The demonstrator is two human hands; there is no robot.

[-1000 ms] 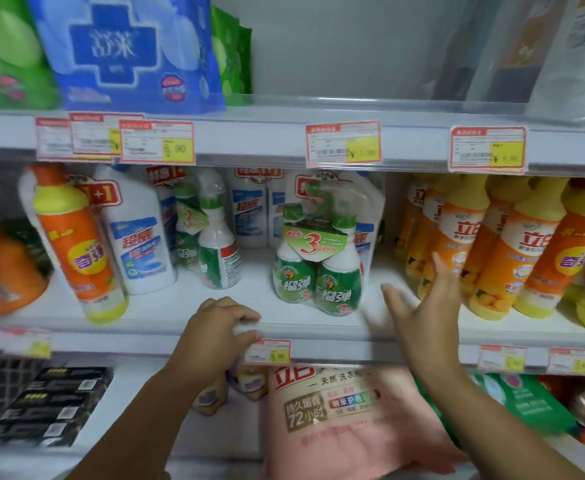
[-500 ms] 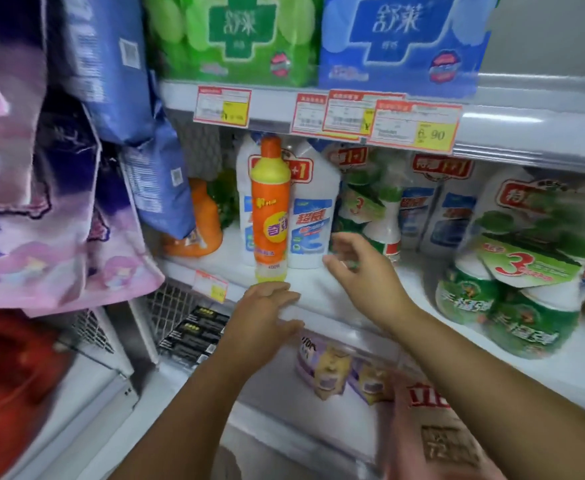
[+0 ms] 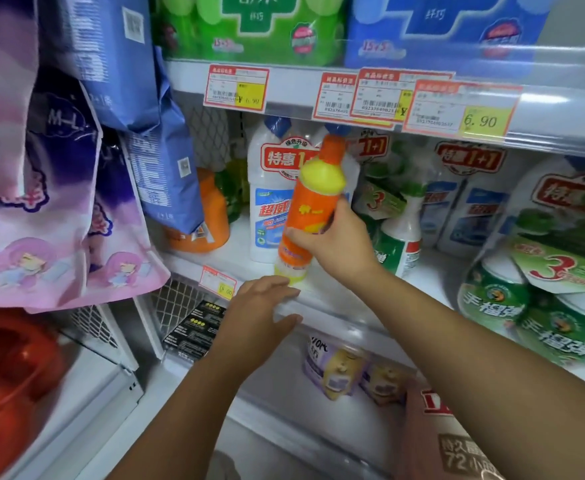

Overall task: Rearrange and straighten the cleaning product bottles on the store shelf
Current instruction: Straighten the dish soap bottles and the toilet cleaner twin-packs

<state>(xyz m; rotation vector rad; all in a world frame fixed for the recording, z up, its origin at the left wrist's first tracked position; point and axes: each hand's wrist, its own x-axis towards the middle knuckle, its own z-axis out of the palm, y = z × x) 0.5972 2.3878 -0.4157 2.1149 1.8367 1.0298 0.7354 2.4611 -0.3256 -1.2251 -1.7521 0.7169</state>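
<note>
My right hand point(image 3: 336, 237) grips an orange bottle point(image 3: 310, 206) with a yellow shoulder and orange cap, tilted to the right with its base near the shelf's front edge. My left hand point(image 3: 260, 306) rests with relaxed fingers on the shelf edge point(image 3: 325, 303) just below the bottle. Behind it stand white toilet-cleaner bottles point(image 3: 267, 202) with red "1+1" tags. To the right are a green-and-white spray bottle point(image 3: 400, 237) and a banded green spray pack point(image 3: 540, 306) with a "3" tag.
An orange jug point(image 3: 208, 220) sits at the shelf's far left behind hanging blue packs point(image 3: 166, 157). Pink and purple packs point(image 3: 41, 202) hang at left. Price tags point(image 3: 457, 109) line the upper shelf. Below lie black boxes point(image 3: 197, 323) and pouches point(image 3: 339, 372).
My right hand has reached left and taken hold of the orange bottle, tipping it to the right. My left hand stays on the shelf edge.
</note>
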